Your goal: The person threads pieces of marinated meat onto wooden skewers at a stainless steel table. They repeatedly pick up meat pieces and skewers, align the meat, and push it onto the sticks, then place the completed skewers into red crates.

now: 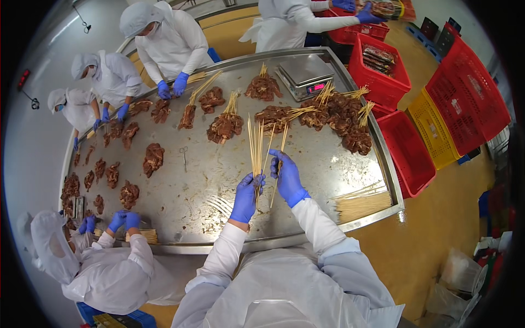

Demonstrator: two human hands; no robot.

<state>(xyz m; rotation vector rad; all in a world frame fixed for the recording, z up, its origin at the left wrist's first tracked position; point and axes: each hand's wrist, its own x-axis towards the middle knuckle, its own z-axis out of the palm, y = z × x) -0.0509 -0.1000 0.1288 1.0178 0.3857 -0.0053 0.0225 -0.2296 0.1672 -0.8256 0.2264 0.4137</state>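
Observation:
My left hand [244,201], in a blue glove, grips a bundle of bamboo skewers [256,145] that fan upward. To its right is my right hand [290,180], also gloved in blue, with a few skewers [284,141] between thumb and fingers. One of these slants down past my left hand. Small dark bits, perhaps meat, show at the fingers of both hands; my grip hides most of them. Beneath lies the steel table [192,205], smeared with marinade. Beyond my hands rests a pile of skewered meat [272,117].
Loose bamboo skewers [363,203] lie at the table's right corner. A digital scale [305,74] stands at the far side near more skewered meat [348,123]. Scissors [184,159] lie mid-table. Red crates [406,151] line the right edge. Co-workers [110,262] stand around the table.

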